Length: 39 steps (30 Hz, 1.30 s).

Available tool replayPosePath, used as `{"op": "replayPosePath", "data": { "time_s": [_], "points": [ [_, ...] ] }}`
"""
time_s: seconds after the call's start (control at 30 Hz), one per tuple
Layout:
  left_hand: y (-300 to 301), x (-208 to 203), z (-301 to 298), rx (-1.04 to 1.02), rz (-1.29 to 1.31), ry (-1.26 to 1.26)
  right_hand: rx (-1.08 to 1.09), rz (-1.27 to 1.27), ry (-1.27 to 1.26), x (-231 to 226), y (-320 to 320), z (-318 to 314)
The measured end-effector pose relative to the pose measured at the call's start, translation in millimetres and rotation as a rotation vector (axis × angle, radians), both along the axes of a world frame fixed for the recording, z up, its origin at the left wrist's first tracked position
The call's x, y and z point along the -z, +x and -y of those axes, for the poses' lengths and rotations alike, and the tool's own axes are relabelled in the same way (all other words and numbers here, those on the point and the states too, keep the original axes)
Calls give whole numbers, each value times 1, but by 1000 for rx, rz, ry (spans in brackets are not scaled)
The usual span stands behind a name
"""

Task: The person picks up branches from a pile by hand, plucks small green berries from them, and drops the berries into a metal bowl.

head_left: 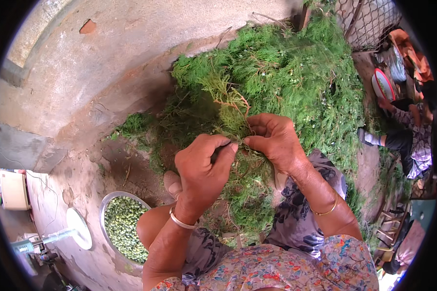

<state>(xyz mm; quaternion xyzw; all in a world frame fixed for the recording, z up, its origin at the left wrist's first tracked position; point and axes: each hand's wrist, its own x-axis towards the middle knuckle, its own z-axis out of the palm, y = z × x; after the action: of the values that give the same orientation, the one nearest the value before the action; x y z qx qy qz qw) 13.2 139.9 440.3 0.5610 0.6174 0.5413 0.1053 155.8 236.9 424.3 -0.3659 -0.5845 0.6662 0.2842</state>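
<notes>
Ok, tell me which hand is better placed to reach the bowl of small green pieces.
Left, I'd judge: the bowl sits on the person's left, and the left hand is nearer to it. The right hand is farther over and seems to hold the green sprig.

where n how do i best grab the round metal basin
Probably by the exposed rim of the metal basin, coming from the left: it curves bare around the green pieces there, while the left knee hides part of the right side.
</notes>
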Motion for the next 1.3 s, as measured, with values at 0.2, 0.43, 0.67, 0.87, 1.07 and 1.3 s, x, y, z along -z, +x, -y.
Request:
{"op": "replayPosePath", "data": {
  "time_s": [0.2, 0.43, 0.67, 0.87, 1.07, 1.3],
  "points": [
    [4, 9, -3, 32, 305, -235, 36, -21, -92, -5, -3, 0],
    [8, 14, -6, 84, 396, -241, -24, 48, -71, -6, -3, 1],
    [-15, 12, -6, 116, 1280, -270, 84, -90, -448, -19, 1, -6],
    [-29, 21, -5, 165, 1454, -309, -50, -219, -576, -3, 7, -15],
    [-24, 31, -2, 326, 1781, -329, 80, -280, -693, 0, 4, -17],
    [-23, 38, -7, 387, 2024, -197, 286, -10, -209, -19, 11, -23]
  ]
}}
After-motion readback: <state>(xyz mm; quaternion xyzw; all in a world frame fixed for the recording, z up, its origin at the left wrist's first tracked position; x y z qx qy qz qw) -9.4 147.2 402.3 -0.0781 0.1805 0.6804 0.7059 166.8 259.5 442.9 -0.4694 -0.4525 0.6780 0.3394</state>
